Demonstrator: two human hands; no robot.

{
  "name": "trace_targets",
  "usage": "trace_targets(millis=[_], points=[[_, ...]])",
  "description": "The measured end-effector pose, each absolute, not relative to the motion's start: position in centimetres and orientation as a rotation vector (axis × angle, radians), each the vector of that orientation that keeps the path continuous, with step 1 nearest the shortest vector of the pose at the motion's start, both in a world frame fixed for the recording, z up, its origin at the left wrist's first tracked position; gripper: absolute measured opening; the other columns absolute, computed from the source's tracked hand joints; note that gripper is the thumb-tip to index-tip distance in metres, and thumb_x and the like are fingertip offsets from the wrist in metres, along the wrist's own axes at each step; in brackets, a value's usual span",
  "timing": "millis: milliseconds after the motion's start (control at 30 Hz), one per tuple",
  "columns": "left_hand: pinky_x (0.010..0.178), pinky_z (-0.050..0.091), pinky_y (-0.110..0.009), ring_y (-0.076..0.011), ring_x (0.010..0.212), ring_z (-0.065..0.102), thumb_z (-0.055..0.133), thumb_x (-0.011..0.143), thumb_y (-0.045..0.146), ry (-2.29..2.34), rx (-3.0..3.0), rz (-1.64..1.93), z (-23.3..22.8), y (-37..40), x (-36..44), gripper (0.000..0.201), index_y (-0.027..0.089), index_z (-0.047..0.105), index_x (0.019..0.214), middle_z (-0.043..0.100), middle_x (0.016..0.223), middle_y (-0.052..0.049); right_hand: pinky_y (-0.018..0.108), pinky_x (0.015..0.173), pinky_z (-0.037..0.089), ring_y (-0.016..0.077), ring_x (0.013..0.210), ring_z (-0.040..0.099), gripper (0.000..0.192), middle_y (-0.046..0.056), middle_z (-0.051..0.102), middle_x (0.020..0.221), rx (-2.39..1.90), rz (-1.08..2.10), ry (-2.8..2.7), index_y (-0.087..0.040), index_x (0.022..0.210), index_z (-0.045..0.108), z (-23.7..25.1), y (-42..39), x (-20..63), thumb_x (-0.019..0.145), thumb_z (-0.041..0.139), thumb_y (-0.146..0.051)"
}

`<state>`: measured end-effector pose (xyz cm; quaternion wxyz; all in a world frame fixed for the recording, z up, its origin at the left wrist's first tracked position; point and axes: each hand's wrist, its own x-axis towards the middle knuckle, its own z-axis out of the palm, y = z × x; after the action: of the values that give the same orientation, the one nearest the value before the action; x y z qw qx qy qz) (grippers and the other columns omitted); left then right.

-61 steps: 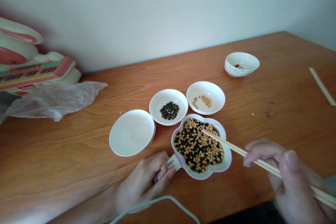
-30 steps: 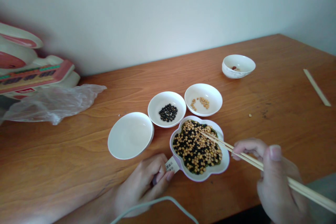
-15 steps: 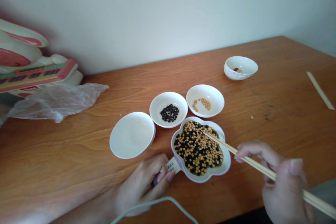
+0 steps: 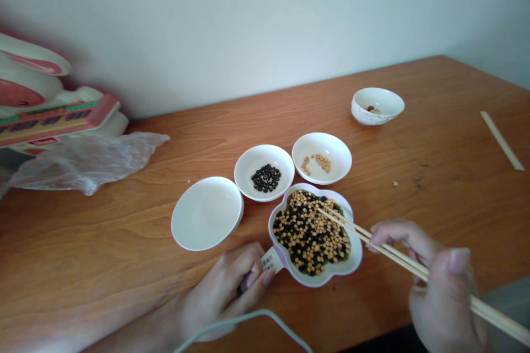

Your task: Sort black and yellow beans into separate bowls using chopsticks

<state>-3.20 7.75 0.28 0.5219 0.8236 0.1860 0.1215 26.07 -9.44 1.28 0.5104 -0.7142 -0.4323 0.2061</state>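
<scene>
My left hand point(image 4: 232, 289) is closed around the handle of a flower-shaped dish point(image 4: 353, 256) with a pale purple rim. Mixed black and tan beans point(image 4: 312, 234) fill much of it, with some green showing at the edges. My right hand point(image 4: 439, 281) grips a pair of chopsticks point(image 4: 389, 251), whose slightly parted tips touch the beans; I see no bean pinched between them. Behind the dish, one white bowl point(image 4: 285, 161) has black beans in it and another point(image 4: 342, 149) a few tan beans. A third white bowl point(image 4: 207, 212), left of these, holds nothing.
A patterned bowl point(image 4: 379, 113) with a few bits inside stands farther back on the wooden table point(image 4: 207, 127). A pale stick point(image 4: 502, 140) lies at the right. Left are a rabbit-shaped toy point(image 4: 62, 110) and a clear plastic bag point(image 4: 95, 162). A cable point(image 4: 248, 317) crosses in front.
The chopstick tips have spread a little apart and shifted slightly left among the beans. My left hand still grips the dish handle. The whole view has shifted slightly.
</scene>
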Motion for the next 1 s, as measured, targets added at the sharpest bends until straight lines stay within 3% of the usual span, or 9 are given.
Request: trace_targets(millis=[167,300,400,667,867,1000], points=[[0.061,0.036,-0.022,-0.0108,0.068,0.044,0.05,0.106,0.016,0.444,1.971,0.289,0.2,7.7,-3.2,0.027,0.023,0.037,0.083,0.05,0.079,0.001,0.032,0.06,0.054,0.0277,0.088,0.074,0.068,0.008,0.075,0.087,-1.755,0.432,-1.098,-0.027,0.092,0.071,2.4,-9.3,25.5,0.103,0.019,-0.069],[0.061,0.036,-0.022,-0.0108,0.067,0.044,0.05,0.105,0.016,0.448,1.975,0.297,0.4,7.7,-3.2,0.027,0.023,0.037,0.083,0.05,0.079,0.001,0.03,0.057,0.053,0.0224,0.07,0.072,0.045,0.003,0.069,0.071,-1.765,0.392,-1.109,-0.029,0.095,0.071,3.8,-8.9,24.7,0.107,0.033,-0.051],[0.061,0.037,-0.022,-0.011,0.067,0.044,0.05,0.105,0.016,0.449,1.977,0.306,0.6,7.7,-3.1,0.027,0.023,0.038,0.082,0.05,0.078,0.001,0.033,0.061,0.055,0.0239,0.069,0.073,0.038,0.003,0.069,0.07,-1.808,0.423,-1.09,-0.029,0.1,0.071,4.2,-8.8,24.2,0.106,0.037,-0.044],[0.061,0.037,-0.022,-0.0112,0.067,0.044,0.051,0.105,0.016,0.443,1.98,0.294,0.3,7.7,-3.2,0.027,0.023,0.037,0.083,0.051,0.079,0.001,0.031,0.065,0.052,0.0204,0.074,0.07,0.047,0.004,0.073,0.085,-1.816,0.309,-1.057,-0.028,0.094,0.071,3.6,-9.2,24.5,0.109,0.031,-0.046],[0.061,0.037,-0.022,-0.0114,0.067,0.045,0.051,0.104,0.016,0.461,1.977,0.3,0.4,7.6,-3.2,0.026,0.023,0.038,0.083,0.051,0.078,0.001,0.032,0.058,0.051,0.0269,0.085,0.073,0.062,0.008,0.075,0.089,-1.749,0.368,-1.153,-0.027,0.092,0.072,2.8,-9.5,25.6,0.105,0.023,-0.063],[0.06,0.036,-0.021,-0.0111,0.065,0.043,0.052,0.104,0.015,0.454,2.007,0.325,0.4,7.6,-3.1,0.025,0.023,0.039,0.084,0.051,0.077,0.002,0.032,0.061,0.051,0.0273,0.089,0.072,0.059,0.009,0.074,0.09,-1.739,0.362,-1.145,-0.027,0.093,0.071,3.0,-9.3,25.3,0.106,0.024,-0.058]])
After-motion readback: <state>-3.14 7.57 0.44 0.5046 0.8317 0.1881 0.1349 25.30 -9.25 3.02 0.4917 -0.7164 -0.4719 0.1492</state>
